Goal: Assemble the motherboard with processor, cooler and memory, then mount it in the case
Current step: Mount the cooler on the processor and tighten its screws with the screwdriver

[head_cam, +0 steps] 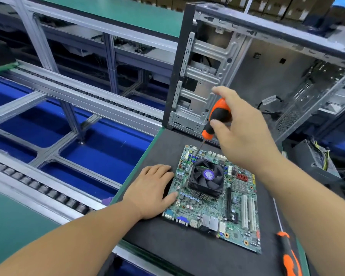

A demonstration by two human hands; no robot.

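A green motherboard (211, 208) lies flat on a black foam mat (167, 242). A black cooler with a fan (206, 177) sits on the board's upper middle. My right hand (241, 128) grips an orange and black screwdriver (217, 118), held nearly upright, with its tip at the cooler's far left corner. My left hand (153, 188) rests flat on the mat, fingers against the board's left edge. The open metal computer case (247, 76) stands just behind the board.
A second orange and black screwdriver (289, 253) lies on the mat at the lower right. Roller conveyor rails (48, 194) and blue bays (100, 156) run along the left. A dark box with yellow cables (315, 158) sits at the right.
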